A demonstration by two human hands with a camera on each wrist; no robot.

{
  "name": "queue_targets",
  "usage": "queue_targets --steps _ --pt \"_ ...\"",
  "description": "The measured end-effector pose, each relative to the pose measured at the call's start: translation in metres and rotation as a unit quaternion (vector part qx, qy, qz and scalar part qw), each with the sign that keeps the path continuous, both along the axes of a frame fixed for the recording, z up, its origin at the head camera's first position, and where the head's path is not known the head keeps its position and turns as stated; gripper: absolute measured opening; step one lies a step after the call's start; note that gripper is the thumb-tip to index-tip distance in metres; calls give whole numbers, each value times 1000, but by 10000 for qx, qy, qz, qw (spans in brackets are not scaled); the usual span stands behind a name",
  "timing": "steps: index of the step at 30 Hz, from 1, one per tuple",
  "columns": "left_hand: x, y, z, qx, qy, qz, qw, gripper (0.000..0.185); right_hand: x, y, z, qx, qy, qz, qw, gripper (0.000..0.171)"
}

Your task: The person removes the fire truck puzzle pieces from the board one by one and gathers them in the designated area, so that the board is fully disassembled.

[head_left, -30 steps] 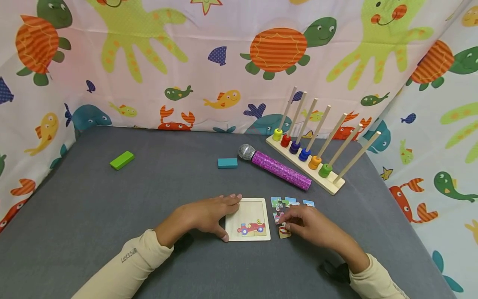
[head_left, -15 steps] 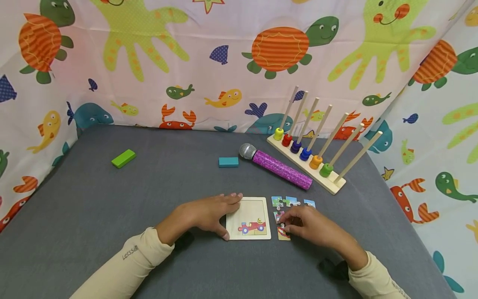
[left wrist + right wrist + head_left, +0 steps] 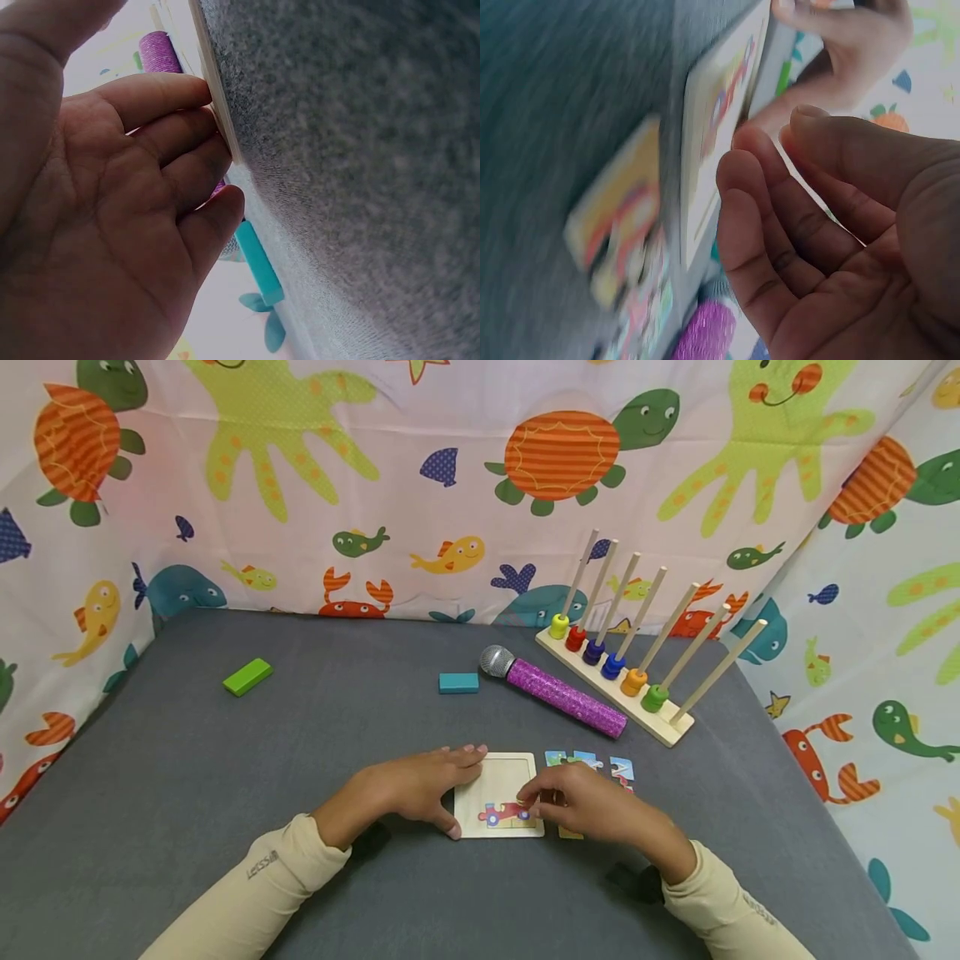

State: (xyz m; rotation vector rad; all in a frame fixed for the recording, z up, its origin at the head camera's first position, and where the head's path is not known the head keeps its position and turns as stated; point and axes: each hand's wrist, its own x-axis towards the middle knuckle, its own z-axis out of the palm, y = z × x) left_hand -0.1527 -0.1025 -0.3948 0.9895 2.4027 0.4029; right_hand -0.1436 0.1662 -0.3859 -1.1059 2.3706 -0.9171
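My left hand [image 3: 427, 789] rests at the left edge of a square wooden puzzle tray [image 3: 487, 777], fingers along its upper left corner and thumb near the lower left. In the left wrist view its fingers are fairly straight against the tray's edge. Red car puzzle pieces [image 3: 495, 815] lie together in the tray's lower part. My right hand [image 3: 588, 802] is over the tray's right side, fingertips near the car. The right wrist view shows its fingers loosely bent, with nothing visible between thumb and fingers. Loose puzzle pieces [image 3: 622, 768] lie right of the tray, partly hidden by that hand.
Behind the tray lie a teal block [image 3: 458, 683] and a glittery purple microphone [image 3: 562, 695]. A wooden peg stand [image 3: 667, 727] with coloured rings stands at the back right. A green block [image 3: 247, 677] lies far left. A printed curtain [image 3: 285, 552] borders the grey table.
My right hand has moved left from the loose pieces to over the tray's right side, uncovering pieces at the right. My left hand has stayed at the tray's edge.
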Motion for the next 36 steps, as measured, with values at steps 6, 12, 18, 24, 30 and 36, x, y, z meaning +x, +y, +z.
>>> queue_targets --steps 6,12,18,24,30,36 --pt "1 -1 0 -7 -9 49 10000 93 0 -21 -7 130 82 141 9998 17" --pt "5 -1 -4 53 -75 33 10000 93 2 -25 -12 191 -53 107 9997 17" --pt "2 -2 -2 48 -64 1 10000 93 0 -27 -12 113 80 213 9997 18" --pt "-1 -2 0 84 -15 -51 10000 93 -1 -30 -10 140 266 259 9992 19" --pt "0 -1 0 65 -59 17 10000 93 0 -32 -10 80 156 305 9994 17" --pt "1 0 1 2 -55 76 10000 92 1 -27 -8 -293 144 191 9993 17"
